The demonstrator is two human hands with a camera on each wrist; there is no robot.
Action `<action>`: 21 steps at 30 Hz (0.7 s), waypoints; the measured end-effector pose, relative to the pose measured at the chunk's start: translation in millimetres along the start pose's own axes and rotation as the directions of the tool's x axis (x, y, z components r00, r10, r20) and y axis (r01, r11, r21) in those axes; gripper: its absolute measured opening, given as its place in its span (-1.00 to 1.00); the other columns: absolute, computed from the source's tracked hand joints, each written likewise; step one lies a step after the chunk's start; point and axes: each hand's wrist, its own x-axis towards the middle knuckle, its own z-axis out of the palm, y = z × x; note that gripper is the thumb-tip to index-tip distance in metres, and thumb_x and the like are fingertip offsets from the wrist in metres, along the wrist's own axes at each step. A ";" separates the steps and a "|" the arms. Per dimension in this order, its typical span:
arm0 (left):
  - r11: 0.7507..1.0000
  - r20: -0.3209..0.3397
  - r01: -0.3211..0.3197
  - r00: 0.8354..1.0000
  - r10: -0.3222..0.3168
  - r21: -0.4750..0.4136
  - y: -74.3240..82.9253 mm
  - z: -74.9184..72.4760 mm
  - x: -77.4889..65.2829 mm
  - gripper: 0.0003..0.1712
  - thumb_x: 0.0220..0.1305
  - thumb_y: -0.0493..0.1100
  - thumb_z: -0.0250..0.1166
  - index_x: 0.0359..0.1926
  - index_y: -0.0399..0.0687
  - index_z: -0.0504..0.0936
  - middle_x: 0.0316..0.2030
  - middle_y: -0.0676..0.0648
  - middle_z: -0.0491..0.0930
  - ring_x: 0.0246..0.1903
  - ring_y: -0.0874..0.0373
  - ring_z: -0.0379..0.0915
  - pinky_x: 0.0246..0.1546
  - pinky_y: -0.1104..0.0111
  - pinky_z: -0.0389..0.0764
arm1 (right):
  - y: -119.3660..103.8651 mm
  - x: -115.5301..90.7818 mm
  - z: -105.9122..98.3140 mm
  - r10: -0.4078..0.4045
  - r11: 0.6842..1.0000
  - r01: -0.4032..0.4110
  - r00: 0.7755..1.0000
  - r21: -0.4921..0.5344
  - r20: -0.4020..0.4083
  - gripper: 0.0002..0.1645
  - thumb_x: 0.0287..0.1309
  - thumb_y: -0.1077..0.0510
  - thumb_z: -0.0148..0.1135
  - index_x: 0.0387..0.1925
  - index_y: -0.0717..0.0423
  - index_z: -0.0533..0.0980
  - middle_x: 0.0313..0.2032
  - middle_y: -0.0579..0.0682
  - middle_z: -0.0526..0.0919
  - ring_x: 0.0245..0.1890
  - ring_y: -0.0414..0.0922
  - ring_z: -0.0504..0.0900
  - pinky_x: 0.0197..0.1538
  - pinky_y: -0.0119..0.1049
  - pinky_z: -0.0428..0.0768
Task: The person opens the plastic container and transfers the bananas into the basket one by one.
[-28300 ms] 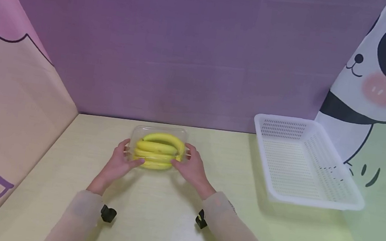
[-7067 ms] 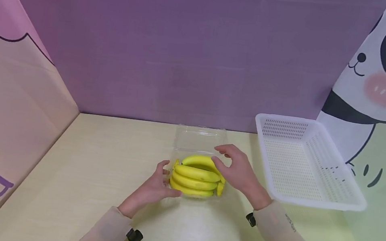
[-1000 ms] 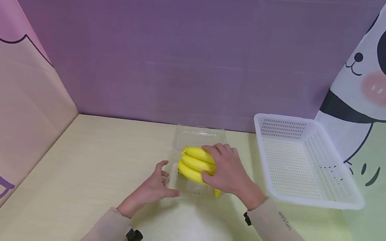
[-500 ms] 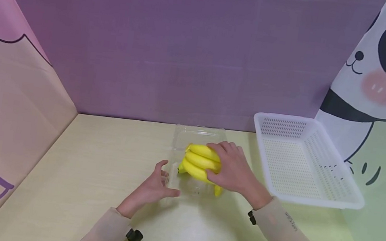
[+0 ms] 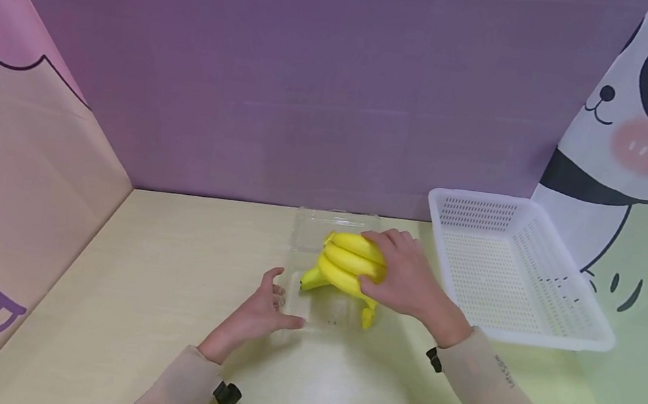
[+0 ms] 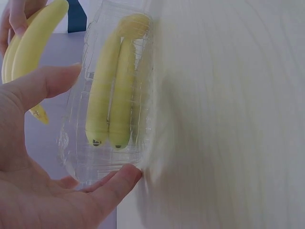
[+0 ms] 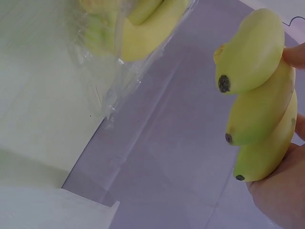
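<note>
My right hand (image 5: 409,278) grips a bunch of yellow bananas (image 5: 350,260) and holds it raised over a clear plastic clamshell container (image 5: 308,227), whose lid lies folded back. In the right wrist view the dark tips of this bunch (image 7: 259,52) show beside my fingers. More bananas (image 6: 101,100) lie in the container; from the head view the raised bunch hides most of them. My left hand (image 5: 253,319) holds the container at its near left corner, thumb on the front and fingers (image 6: 116,183) curved against its left end.
A white perforated plastic basket (image 5: 453,314) stands at the right of the pale wooden table (image 5: 165,290). Purple cloth (image 5: 290,88) hangs behind, and printed panels rise on both sides. Small black cameras sit on both wrists.
Since about a second ago, the right hand has lifted the bananas higher and moved them slightly right and back. The left hand stays at the container. Far earlier, the container was farther left with its lid down.
</note>
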 end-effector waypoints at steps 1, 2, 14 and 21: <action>1.000 0.000 -0.001 1.000 0.001 -0.001 -0.2 0.1 0.2 0.31 0.01 -0.11 0.62 0.56 -0.07 -0.13 0.27 -0.33 0.36 0.16 -0.17 0.41 0.11 -0.04 0.47 | 0.5 0.3 -1.5 0.000 1.000 0.000 1.000 0.002 -0.003 -0.25 -0.09 0.04 0.36 0.21 0.19 0.51 -0.12 0.11 0.58 -0.14 0.08 0.46 0.00 0.01 0.39; 1.000 0.000 -0.002 1.000 0.002 -0.002 -0.2 0.2 0.2 0.32 0.01 -0.11 0.62 0.56 -0.07 -0.13 0.27 -0.33 0.35 0.16 -0.18 0.41 0.11 -0.04 0.46 | 0.7 0.6 -3.2 0.001 1.000 -0.001 1.000 0.005 -0.004 -0.26 -0.09 0.04 0.36 0.21 0.19 0.51 -0.11 0.11 0.58 -0.14 0.09 0.46 0.01 0.01 0.39; 1.000 -0.002 0.003 1.000 -0.003 -0.015 1.3 -0.1 -0.4 0.31 0.02 -0.12 0.61 0.56 -0.07 -0.13 0.28 -0.35 0.34 0.20 -0.22 0.40 0.14 -0.07 0.45 | 6.5 2.2 -16.0 0.006 1.000 -0.006 1.000 -0.015 -0.019 -0.27 -0.06 0.02 0.35 0.21 0.18 0.51 -0.10 0.12 0.59 -0.10 0.12 0.48 0.02 0.03 0.40; 1.000 -0.003 0.004 1.000 -0.004 -0.005 1.9 0.2 -0.8 0.31 0.02 -0.11 0.61 0.57 -0.07 -0.12 0.28 -0.35 0.34 0.20 -0.21 0.40 0.11 -0.06 0.47 | 8.7 3.3 -22.2 0.000 0.999 -0.001 1.000 -0.046 -0.030 -0.28 -0.05 0.01 0.35 0.20 0.17 0.52 -0.13 0.10 0.59 -0.11 0.11 0.50 0.00 0.07 0.40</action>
